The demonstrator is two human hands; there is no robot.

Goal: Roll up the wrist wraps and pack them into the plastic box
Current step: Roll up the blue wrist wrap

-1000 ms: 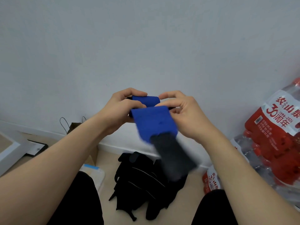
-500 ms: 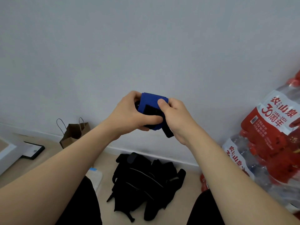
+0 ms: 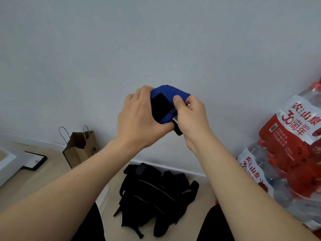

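Note:
A blue wrist wrap (image 3: 165,94) with a black fastening patch is rolled into a tight bundle and held up in front of the wall. My left hand (image 3: 139,119) cups it from the left and below. My right hand (image 3: 189,115) grips its right side, thumb pressed on top. A black end of the wrap sticks out below my right hand. On the floor below lies a pile of black wraps (image 3: 156,193). A pale edge of the plastic box (image 3: 105,193) shows beside my left forearm, mostly hidden.
A brown paper bag (image 3: 79,146) stands by the wall at left, with a black-framed flat item (image 3: 34,160) and a white ledge (image 3: 7,164) further left. Shrink-wrapped packs of water bottles (image 3: 286,150) are stacked at right. My dark-clothed knees are at the bottom.
The hanging tail of the wrap has been rolled in, leaving a compact bundle. Both hands closed around it and shifted slightly down in view.

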